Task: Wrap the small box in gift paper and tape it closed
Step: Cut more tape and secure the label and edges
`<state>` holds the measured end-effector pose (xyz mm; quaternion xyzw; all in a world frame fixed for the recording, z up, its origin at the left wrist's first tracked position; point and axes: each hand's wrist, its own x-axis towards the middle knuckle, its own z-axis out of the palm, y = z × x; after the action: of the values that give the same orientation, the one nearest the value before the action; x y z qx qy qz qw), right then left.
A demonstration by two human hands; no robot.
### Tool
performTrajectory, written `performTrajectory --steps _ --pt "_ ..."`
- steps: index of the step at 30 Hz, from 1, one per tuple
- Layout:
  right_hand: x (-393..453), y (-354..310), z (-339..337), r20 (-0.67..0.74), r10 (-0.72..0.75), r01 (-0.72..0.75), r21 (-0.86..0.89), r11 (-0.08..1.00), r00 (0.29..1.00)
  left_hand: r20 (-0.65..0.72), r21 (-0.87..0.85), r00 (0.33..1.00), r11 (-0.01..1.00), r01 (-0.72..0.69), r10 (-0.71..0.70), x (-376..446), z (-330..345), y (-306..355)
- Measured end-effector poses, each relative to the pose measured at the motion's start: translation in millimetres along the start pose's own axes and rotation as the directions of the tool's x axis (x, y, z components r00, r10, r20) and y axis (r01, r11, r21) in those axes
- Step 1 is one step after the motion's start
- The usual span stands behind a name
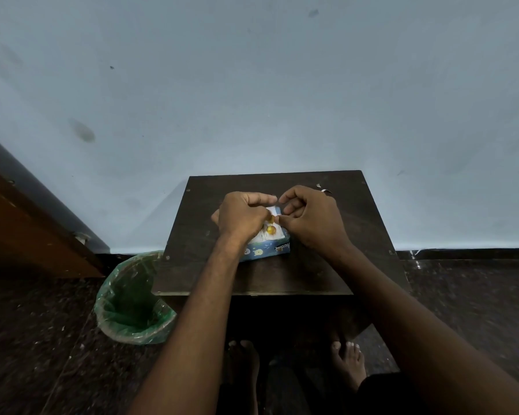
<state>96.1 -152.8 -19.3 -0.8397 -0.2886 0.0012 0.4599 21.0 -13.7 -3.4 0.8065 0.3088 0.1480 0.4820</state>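
A small box, white on top with yellow round marks, sits on a dark wooden table, partly covered in blue printed gift paper. My left hand lies over the box's left side, fingers curled down onto it and thumb pointing right. My right hand is at the box's right side with curled fingers. Its thumb and fingertips pinch at the paper edge on top of the box. What is between those fingertips is too small to make out. Both hands hide much of the box.
A small white scrap lies on the table behind my right hand. A bin with a green liner stands on the floor at the table's left. Brown wooden furniture is further left. A pale wall rises behind, and bare feet show under the table.
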Motion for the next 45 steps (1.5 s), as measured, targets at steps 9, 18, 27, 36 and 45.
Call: performTrajectory --steps 9,18,27,36,45 --pt "0 0 2 0.005 -0.024 0.024 -0.027 0.999 1.0 0.011 0.024 1.0 1.0 -0.006 0.006 0 -1 0" --pt "2 -4 -1 0.082 -0.039 0.051 -0.147 0.988 0.996 -0.027 0.078 1.0 0.997 -0.001 0.003 0 -2 2" --pt "4 -6 -2 0.126 -0.042 0.069 -0.218 0.973 0.991 0.078 0.329 0.992 0.937 -0.119 0.099 7 -9 -5" --pt "2 -5 -3 0.128 -0.028 0.05 -0.17 0.984 0.991 0.079 0.311 0.932 0.88 -0.36 0.353 11 -13 -16" --pt "1 -4 -1 0.07 -0.034 0.044 -0.152 0.987 0.997 0.29 0.523 0.923 0.765 -0.374 0.253 9 -11 -15"
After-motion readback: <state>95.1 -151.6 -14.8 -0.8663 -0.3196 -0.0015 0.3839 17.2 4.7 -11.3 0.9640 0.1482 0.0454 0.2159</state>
